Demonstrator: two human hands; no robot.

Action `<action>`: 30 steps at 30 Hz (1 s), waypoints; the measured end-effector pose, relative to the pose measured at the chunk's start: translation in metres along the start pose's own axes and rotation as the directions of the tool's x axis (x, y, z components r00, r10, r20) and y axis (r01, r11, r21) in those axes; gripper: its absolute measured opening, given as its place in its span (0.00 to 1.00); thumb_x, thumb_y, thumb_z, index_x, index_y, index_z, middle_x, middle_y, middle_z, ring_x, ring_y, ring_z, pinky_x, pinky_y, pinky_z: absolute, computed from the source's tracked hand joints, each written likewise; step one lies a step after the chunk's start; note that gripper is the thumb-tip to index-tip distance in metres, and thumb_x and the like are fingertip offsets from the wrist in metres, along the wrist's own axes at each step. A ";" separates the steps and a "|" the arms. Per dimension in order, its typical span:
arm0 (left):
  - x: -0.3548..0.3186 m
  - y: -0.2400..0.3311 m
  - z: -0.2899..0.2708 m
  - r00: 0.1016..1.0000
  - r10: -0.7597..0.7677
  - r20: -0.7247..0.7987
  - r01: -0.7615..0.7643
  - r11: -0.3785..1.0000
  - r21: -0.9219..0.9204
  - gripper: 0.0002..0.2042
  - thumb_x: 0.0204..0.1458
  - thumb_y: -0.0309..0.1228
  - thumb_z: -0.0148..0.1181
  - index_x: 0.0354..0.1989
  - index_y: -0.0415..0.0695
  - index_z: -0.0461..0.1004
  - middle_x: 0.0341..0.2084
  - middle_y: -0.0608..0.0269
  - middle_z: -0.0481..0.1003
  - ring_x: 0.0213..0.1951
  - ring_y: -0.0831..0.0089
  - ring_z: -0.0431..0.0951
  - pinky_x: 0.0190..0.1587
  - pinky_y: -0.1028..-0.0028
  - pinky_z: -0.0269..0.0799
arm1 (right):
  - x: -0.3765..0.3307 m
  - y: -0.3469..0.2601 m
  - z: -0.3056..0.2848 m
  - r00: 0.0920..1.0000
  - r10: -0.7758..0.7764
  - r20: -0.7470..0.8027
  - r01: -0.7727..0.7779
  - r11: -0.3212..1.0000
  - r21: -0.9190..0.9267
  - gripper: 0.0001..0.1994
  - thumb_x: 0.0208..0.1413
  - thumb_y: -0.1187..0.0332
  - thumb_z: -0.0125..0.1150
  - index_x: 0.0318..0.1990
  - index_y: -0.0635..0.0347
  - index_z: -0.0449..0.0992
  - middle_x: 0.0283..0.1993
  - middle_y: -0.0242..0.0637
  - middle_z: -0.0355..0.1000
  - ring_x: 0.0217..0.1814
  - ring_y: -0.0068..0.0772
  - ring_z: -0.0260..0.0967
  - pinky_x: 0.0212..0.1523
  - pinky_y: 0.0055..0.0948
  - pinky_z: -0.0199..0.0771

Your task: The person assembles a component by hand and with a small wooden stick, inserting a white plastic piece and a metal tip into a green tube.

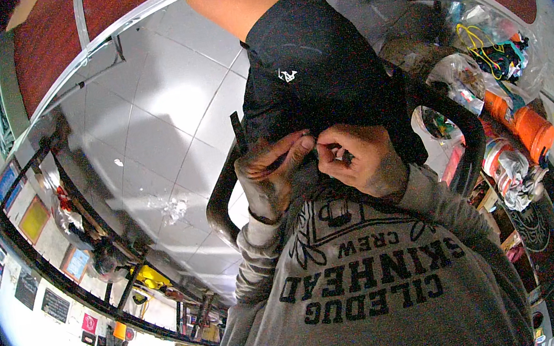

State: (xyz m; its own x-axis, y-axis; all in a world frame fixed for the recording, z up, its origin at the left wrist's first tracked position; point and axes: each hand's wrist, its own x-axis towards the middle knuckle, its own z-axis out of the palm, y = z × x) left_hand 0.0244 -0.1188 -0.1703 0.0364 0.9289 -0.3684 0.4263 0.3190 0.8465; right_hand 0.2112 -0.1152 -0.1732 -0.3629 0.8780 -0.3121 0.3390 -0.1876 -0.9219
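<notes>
Close together in front of my grey sweatshirt (376, 264), my two hands meet above my lap and the black shorts (318, 52). My left hand (273, 171) is closed in a pinch, thumb against the fingers. Right beside it, my right hand (359, 158) has its fingers curled in, with the fingertips close to the left thumb. Anything between the fingertips is too small or hidden to name. A short dark strip (238, 133) stands up just beyond my left hand; I cannot tell what it belongs to.
Black chair armrests (467, 131) curve on both sides of me. White scraps (173, 211) lie on the tiled floor (173, 103) at left, near a dark rack (64, 286). An orange container (531, 134) and plastic bags crowd the right. A dark red tabletop (48, 55) edges the far side.
</notes>
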 end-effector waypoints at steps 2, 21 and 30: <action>-0.005 0.002 0.001 0.983 -0.185 0.013 0.186 0.979 -0.086 0.09 0.46 0.28 0.71 0.36 0.41 0.84 0.27 0.62 0.82 0.28 0.82 0.76 0.33 0.79 0.69 | 0.000 0.002 0.001 0.999 -0.031 -0.017 0.031 0.999 -0.034 0.10 0.44 0.78 0.68 0.34 0.63 0.73 0.29 0.37 0.74 0.27 0.27 0.74 0.30 0.24 0.76; -0.007 0.002 0.004 0.971 -0.241 -0.008 0.235 0.954 -0.184 0.09 0.44 0.27 0.73 0.35 0.42 0.84 0.27 0.63 0.82 0.27 0.82 0.73 0.34 0.78 0.68 | -0.005 -0.003 -0.002 0.999 0.026 -0.048 -0.025 0.999 0.037 0.12 0.43 0.79 0.68 0.36 0.63 0.74 0.31 0.36 0.73 0.28 0.24 0.72 0.29 0.22 0.74; -0.012 -0.002 0.006 0.957 -0.289 -0.006 0.281 0.936 -0.213 0.09 0.44 0.28 0.73 0.35 0.41 0.84 0.27 0.62 0.82 0.28 0.81 0.75 0.34 0.78 0.70 | 0.001 0.007 0.005 0.996 -0.002 -0.092 0.009 0.996 0.083 0.11 0.43 0.77 0.69 0.32 0.62 0.71 0.27 0.33 0.71 0.24 0.20 0.67 0.26 0.22 0.68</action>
State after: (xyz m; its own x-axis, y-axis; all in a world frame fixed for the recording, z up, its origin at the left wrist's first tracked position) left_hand 0.0283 -0.1320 -0.1700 -0.0940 0.7982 -0.5950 0.2165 0.5997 0.7704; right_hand 0.2086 -0.1177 -0.1807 -0.2818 0.9152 -0.2879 0.2621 -0.2153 -0.9407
